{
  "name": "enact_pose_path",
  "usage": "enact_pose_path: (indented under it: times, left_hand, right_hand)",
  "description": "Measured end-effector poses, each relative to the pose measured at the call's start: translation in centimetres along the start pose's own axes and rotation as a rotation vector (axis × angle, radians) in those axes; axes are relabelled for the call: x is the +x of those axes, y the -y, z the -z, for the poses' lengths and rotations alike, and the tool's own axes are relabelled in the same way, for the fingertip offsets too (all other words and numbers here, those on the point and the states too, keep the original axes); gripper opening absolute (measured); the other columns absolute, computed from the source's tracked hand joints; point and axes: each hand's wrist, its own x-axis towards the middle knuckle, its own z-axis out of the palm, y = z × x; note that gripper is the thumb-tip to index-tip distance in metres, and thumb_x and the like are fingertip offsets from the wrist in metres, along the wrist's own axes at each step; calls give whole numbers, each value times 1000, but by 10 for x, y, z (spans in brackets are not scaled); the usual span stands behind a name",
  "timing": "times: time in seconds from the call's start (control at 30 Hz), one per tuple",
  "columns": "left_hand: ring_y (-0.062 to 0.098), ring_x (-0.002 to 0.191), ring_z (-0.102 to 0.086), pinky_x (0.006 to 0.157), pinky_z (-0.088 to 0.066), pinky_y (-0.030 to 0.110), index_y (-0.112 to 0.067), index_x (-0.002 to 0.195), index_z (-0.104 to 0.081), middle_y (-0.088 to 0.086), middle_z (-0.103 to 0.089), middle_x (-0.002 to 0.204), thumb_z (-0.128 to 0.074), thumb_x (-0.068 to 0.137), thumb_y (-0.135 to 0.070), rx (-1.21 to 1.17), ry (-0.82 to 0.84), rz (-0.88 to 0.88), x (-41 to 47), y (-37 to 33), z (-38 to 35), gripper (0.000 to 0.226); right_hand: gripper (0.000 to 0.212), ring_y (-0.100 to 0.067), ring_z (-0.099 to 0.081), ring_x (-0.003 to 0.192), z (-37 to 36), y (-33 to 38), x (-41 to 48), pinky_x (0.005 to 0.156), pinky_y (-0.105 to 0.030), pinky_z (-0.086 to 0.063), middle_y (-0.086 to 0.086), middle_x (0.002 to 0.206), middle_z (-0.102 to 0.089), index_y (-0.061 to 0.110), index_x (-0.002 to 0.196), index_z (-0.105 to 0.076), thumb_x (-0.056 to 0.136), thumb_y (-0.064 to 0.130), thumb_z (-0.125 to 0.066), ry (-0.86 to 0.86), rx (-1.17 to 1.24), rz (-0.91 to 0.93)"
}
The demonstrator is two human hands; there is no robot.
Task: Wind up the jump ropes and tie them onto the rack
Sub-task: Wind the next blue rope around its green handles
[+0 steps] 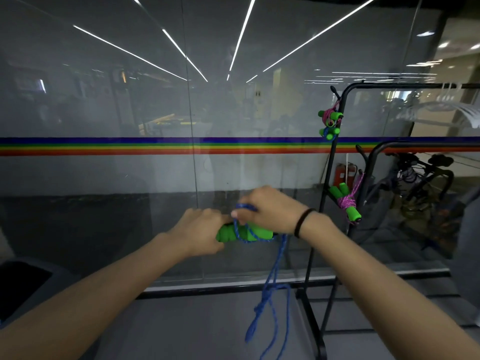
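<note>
A: Head view: what did the hands have at the centre of the frame?

B: The left hand [201, 231] was clenched around the green handles [244, 233] of a jump rope, held level in front of the glass wall [104, 113]. The right hand [268, 207] pinched a loop of the blue rope [275, 279] just above the handles, fingers [240, 215] closed on it.

A: And the rest of the rope?

B: A few turns lay across the handles; the remainder hung down toward the floor [194, 328] in loose strands, lower centre.

A: Where was the rack?

B: The black rack [337, 157] stood at the right of the frame. Two wound ropes were tied to its post: one bundle [330, 123] at upper right, another bundle [346, 202] lower, beside the right wrist, which wore a black band [302, 222].
</note>
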Motion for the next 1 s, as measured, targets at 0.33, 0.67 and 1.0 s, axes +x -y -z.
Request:
enact_pose_path:
  times: [0.33, 0.67, 1.0]
  left_hand:
    - [8, 79, -56, 67, -47, 30, -31, 111, -51, -12, -61, 95, -57, 76, -26, -239, -175, -153, -14, 1, 6, 36]
    - [10, 62, -55, 56, -44, 23, -43, 141, -18, -10, -58, 76, -58, 76, -18, -512, -257, -20, -11, -15, 2, 80]
    - [30, 81, -61, 78, -52, 43, -41, 124, -41, -2, -60, 84, -50, 67, -32, -624, -354, 288, -5, 8, -1, 58]
  right_hand:
    - [16, -4, -59, 59, -19, -56, 13, 58, -15, -47, 8, 65, -64, 14, 76, -61, 85, 28, -59, 64, 842, -46]
    - [37, -1, -21, 36, -59, -63, -5, 35, -13, -13, 13, 42, -28, 19, 62, -42, 98, 18, -35, -8, 1205, -294]
    - [46, -3, -29, 35, -94, -33, -19, 36, -15, -27, 12, 39, -35, 23, 58, -41, 96, 47, -31, -48, 1003, -300]
